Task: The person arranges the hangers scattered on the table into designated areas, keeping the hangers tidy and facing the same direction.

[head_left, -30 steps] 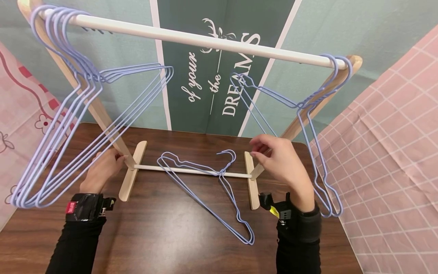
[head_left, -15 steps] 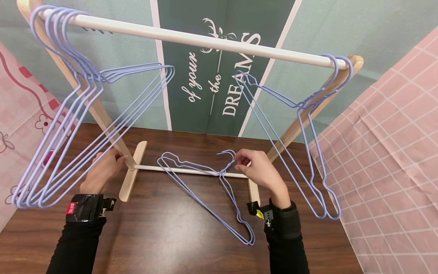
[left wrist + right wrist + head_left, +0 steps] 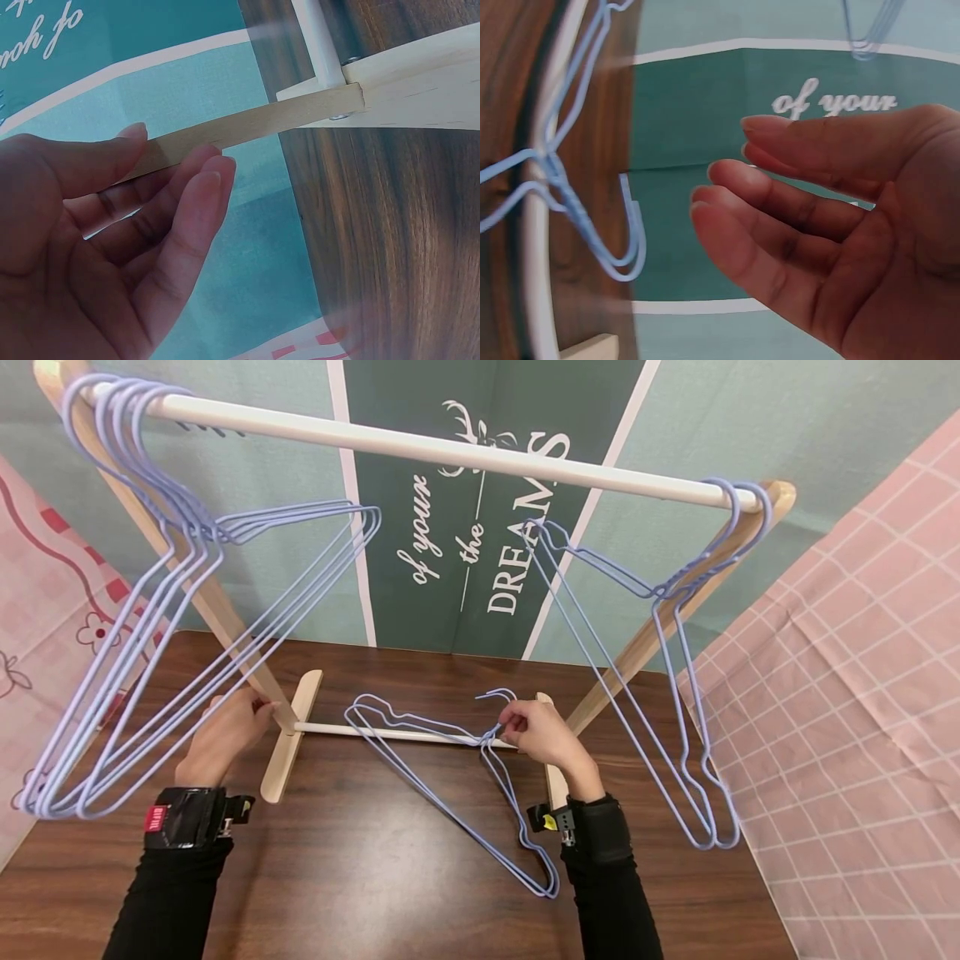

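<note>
My left hand (image 3: 228, 731) holds the wooden post (image 3: 247, 124) of a hanger rack low down near its foot, thumb on one side and fingers on the other. Two light-purple wire hangers (image 3: 483, 739) lie together across the rack's lower white bar and the table, hooks toward the back right. My right hand (image 3: 542, 733) is beside their necks, fingers loosely bent; in the right wrist view nothing sits between thumb and fingers, and the hanger hook stands apart from the fingertips. Several matching hangers (image 3: 198, 522) hang at the top rail's left end, two more hangers (image 3: 663, 589) at its right.
The white top rail (image 3: 450, 450) spans above both hands. Wooden feet, left foot (image 3: 285, 760) and right foot (image 3: 557, 789), stand on the dark wood table (image 3: 360, 877). Behind hangs a green lettered cloth (image 3: 420, 627); a pink checked cloth (image 3: 862, 693) borders the right.
My right hand has moved left and down from the right-hand hanging hangers to the necks of the lying ones. The right hanging hangers have swung slightly. My left hand stays on the post.
</note>
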### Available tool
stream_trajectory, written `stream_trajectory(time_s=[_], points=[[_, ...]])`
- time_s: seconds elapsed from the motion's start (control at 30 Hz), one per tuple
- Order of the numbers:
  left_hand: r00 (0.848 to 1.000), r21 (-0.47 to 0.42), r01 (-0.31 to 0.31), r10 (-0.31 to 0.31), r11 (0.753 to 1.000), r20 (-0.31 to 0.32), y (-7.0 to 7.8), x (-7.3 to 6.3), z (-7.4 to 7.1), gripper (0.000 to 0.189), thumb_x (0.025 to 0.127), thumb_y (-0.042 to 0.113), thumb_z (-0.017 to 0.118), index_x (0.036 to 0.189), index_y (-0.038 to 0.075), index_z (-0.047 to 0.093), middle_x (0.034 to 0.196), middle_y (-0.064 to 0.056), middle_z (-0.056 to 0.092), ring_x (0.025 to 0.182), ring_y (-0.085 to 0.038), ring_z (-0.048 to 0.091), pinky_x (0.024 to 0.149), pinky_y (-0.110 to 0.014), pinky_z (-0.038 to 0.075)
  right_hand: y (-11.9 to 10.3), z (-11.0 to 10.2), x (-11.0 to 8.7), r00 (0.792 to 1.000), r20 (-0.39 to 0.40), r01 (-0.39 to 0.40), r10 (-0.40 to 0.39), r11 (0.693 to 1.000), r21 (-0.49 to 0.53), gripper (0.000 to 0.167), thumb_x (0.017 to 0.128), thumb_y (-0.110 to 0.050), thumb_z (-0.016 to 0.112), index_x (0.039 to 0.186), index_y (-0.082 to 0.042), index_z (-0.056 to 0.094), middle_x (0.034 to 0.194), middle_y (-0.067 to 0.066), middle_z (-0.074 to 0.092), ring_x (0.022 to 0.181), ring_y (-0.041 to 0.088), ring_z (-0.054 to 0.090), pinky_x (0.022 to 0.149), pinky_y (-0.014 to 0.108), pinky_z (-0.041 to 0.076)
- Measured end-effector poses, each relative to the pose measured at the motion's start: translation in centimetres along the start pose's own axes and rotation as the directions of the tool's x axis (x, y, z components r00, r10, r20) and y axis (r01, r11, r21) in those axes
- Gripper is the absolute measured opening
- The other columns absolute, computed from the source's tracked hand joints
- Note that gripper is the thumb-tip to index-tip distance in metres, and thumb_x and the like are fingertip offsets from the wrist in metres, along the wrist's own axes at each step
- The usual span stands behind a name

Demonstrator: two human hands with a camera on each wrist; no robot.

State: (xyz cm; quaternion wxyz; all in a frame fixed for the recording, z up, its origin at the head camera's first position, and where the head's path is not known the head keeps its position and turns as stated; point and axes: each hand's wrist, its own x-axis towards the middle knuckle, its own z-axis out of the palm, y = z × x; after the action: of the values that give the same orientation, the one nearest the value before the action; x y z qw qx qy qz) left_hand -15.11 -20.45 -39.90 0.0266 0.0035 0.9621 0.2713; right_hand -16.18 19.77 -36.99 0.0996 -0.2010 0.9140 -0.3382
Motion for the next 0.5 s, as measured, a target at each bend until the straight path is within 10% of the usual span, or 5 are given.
stream_trajectory(time_s=[0.5], points=[[1.000,0.006,0.009,-0.009,1.000,0.011,0.0,0.0,0.0,0.025,0.095,0.017,0.044,0.103,-0.004,0.055,0.075,-0.011,0.054,0.063,-0.023,0.046,0.053,-0.031,0.035,2.6,3.2,1.1,0.999,0.001,-0.037,0.038,0.995,-0.098,0.007,0.074,0.002,0.065,0.080,0.002,0.062,0.064,0.001,0.055,0.058,0.010,0.049,0.056,0.024,0.040]])
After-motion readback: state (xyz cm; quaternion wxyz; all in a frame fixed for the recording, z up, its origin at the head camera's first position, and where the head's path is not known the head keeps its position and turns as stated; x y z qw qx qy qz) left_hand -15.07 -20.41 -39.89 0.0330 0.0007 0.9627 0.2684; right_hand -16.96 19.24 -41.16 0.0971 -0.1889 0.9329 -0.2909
